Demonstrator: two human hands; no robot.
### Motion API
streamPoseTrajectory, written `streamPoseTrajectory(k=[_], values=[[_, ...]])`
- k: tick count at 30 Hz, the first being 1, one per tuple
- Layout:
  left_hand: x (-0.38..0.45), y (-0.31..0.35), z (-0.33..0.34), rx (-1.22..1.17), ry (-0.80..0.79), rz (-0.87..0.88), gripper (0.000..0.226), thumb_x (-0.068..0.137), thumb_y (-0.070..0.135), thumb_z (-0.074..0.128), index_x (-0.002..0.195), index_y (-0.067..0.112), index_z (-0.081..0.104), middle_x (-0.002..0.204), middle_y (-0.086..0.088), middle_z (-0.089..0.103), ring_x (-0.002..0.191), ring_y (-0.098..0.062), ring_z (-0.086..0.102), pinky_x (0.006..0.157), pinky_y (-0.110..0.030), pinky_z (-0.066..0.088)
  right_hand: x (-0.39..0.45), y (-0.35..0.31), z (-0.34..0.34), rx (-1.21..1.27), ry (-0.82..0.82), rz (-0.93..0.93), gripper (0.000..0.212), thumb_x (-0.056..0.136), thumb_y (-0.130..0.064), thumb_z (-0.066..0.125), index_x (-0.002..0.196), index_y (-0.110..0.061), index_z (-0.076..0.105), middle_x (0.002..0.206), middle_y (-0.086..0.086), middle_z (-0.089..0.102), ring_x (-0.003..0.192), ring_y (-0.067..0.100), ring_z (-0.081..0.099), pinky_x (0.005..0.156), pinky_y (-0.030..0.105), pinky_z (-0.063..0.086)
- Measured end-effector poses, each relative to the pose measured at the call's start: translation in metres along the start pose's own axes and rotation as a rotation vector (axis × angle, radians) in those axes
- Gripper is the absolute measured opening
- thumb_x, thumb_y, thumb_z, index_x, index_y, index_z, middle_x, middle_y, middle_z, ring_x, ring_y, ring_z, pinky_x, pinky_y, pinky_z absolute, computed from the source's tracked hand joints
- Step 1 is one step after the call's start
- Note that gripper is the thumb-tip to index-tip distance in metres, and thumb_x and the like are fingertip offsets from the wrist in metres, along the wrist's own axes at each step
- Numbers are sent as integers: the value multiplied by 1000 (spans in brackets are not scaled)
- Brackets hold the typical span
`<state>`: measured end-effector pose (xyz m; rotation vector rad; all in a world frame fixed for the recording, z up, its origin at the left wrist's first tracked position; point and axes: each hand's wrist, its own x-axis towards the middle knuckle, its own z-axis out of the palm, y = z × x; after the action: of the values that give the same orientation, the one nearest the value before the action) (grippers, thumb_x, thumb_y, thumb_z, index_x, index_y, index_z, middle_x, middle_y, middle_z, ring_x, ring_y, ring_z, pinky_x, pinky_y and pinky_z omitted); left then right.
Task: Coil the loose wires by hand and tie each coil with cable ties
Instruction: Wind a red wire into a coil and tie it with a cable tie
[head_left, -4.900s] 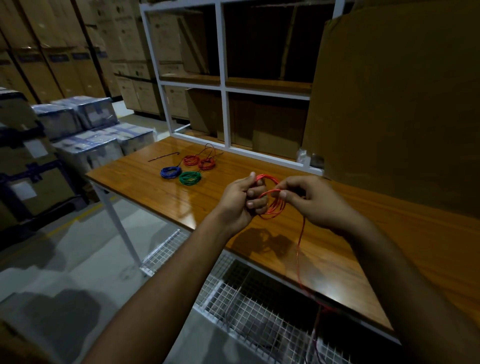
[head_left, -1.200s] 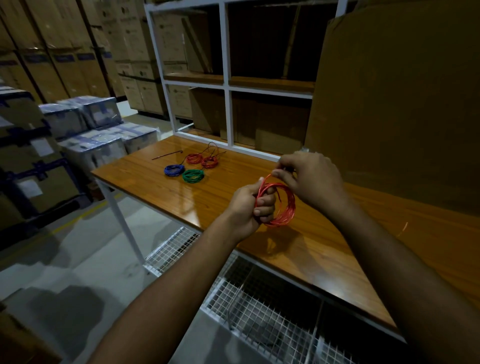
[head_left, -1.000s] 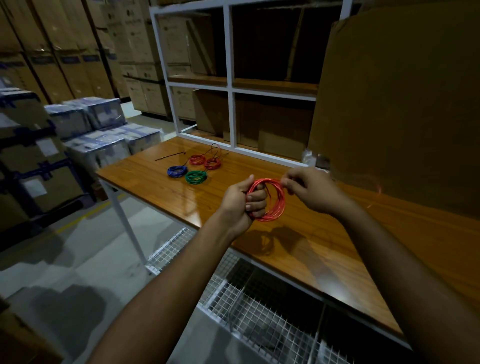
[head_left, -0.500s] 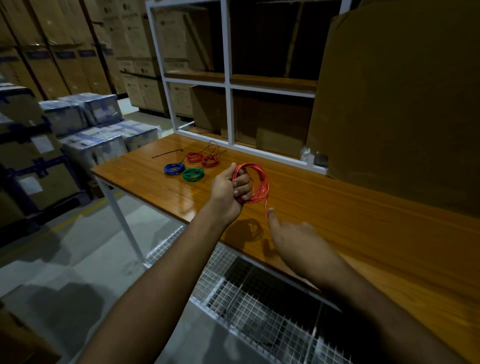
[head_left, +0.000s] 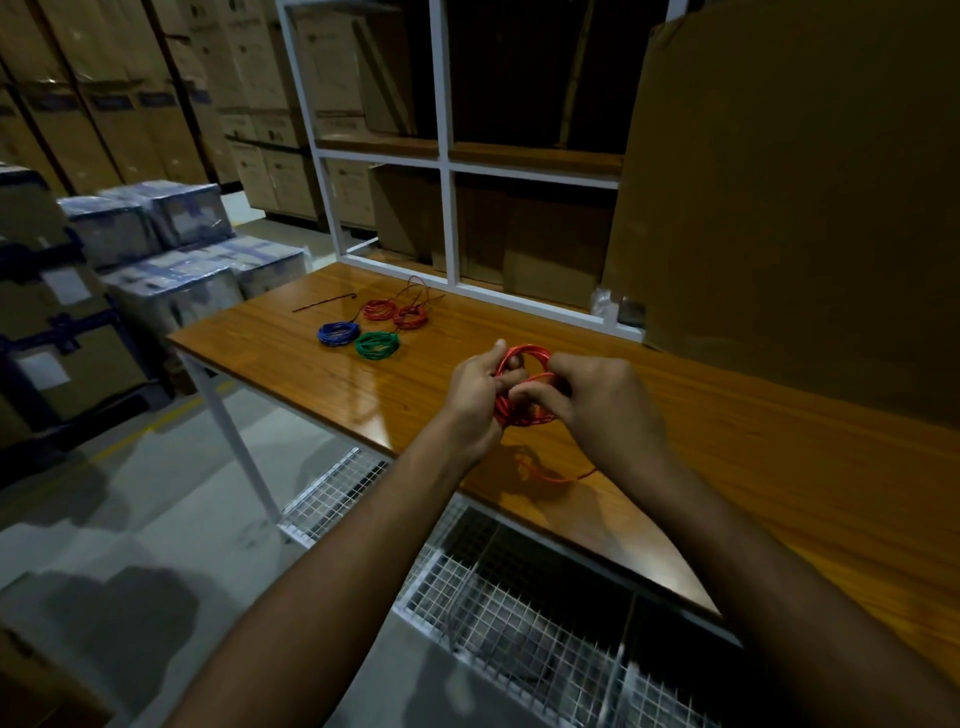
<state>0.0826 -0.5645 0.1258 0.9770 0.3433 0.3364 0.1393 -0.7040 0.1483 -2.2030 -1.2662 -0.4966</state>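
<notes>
Whereas half a second ago the right hand (head_left: 597, 410) hung low and apart, it has returned to the red coil (head_left: 524, 384), fingers curled onto its loops; the left hand (head_left: 475, 395) still grips the coil's left side above the table's (head_left: 753, 467) near edge. A loose tail (head_left: 550, 474) droops below the coil: winding unfinished, tying pending. Beyond the coil lie blue (head_left: 338, 332), green (head_left: 377, 345) and two red coils (head_left: 395, 313), with a black cable tie (head_left: 324, 303) farthest.

No text is legible, perhaps owing to dimness.
</notes>
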Motion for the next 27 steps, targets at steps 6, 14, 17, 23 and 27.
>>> streamPoseTrajectory(k=[6,14,17,23,27], values=[[0,-6,-1,-10,-74,-39,39,108,36,29,80,12,44,53,4,37,38,-8,31,42,-22,30,2,19,-10,387,-405,69,11,106,-29,39,103,-28,49,85,-2,59,72,16,57,63,37,48],[-6,-3,-4,-115,-154,-81,39,108,36,28,82,12,45,56,5,40,38,-7,31,41,-21,31,20,46,-48,968,-517,227,19,98,-19,54,107,-11,68,83,0,61,56,8,44,49,19,35],[-10,-5,-1,-80,-206,-103,38,108,37,28,87,13,48,57,6,40,39,-7,32,43,-21,31,35,47,-49,908,-464,258,20,99,-18,52,104,-13,71,83,-2,63,61,7,46,53,19,38],[-16,2,1,-156,-283,-120,42,107,39,28,82,13,50,50,9,33,38,-6,28,42,-21,29,44,47,-21,564,-154,359,7,93,-25,66,89,-21,71,79,-3,67,63,1,56,53,15,39],[-12,12,-9,-227,-250,-91,42,107,40,28,79,15,47,48,9,31,37,-6,27,40,-20,25,29,51,-13,665,-399,369,15,100,-16,55,98,-19,70,84,3,69,71,15,58,63,29,46]])
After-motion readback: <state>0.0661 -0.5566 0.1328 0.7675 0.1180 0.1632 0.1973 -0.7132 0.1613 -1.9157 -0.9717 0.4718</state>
